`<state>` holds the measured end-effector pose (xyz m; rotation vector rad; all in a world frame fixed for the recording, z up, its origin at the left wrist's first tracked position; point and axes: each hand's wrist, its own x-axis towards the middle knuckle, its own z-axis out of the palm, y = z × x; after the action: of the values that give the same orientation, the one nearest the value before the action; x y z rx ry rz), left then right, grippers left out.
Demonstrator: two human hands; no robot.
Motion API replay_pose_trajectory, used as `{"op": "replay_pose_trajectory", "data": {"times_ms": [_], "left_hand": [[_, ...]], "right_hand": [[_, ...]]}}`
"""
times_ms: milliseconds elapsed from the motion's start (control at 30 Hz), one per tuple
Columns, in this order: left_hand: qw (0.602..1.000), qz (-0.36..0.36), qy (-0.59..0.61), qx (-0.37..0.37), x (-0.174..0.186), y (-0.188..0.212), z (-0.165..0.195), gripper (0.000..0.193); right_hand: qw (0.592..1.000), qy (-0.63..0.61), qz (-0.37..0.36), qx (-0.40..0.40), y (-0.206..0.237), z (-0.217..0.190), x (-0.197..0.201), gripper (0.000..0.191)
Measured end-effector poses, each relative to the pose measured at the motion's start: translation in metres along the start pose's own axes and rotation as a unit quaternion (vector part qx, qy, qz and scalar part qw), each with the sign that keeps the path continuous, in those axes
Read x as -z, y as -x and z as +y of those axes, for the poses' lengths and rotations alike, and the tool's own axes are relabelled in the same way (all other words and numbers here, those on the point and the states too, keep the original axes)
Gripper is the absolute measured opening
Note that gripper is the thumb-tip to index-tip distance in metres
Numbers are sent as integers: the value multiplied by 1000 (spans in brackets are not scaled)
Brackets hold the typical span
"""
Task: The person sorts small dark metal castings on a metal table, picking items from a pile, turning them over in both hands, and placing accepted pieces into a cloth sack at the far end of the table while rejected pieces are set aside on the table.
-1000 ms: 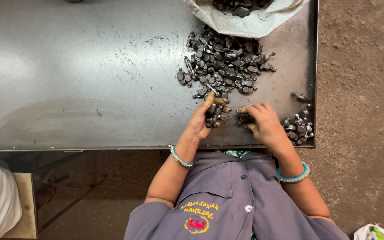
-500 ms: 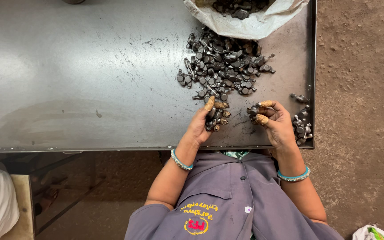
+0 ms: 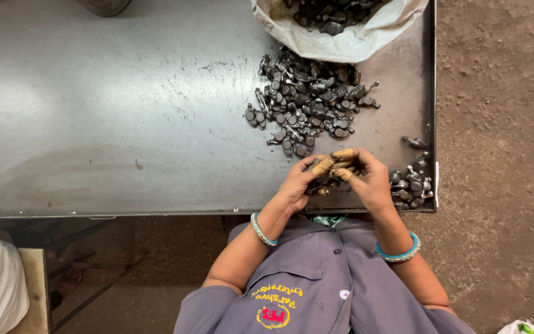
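Right hand [image 3: 372, 182] has joined left hand [image 3: 298, 185], together clutching small metal parts [image 3: 332, 173]; orientation hidden.

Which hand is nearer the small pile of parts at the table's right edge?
Right. The right hand sits just beside the small pile, nearly touching it. The left hand is farther, on the other side of the right hand.

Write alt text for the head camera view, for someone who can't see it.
Seen from above, a person's left hand and right hand meet over small dark metal parts at the near edge of a steel table. A large pile of parts lies beyond, a small pile at right, and an open sack of parts at the far edge.
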<state>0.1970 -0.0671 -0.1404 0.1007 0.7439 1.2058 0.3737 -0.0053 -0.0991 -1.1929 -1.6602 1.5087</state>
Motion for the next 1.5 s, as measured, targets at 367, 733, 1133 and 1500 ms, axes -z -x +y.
{"op": "replay_pose_trajectory", "data": {"times_ms": [367,733,1133,1500], "left_hand": [[979,0,70,-191,-111,-116,130,47],[866,55,-366,-336,-97,-102,166,54],[614,239,-717,-226,25,16,151,91],[685,214,-655,-236,16,18,88,74]], "right_hand": [[876,446,88,162,-33,-35,-16,63],[890,443,63,91,-19,-35,-15,40],[971,217,67,71,-8,-9,-2,32],[825,-530,-48,-191,-29,5,17,33]]}}
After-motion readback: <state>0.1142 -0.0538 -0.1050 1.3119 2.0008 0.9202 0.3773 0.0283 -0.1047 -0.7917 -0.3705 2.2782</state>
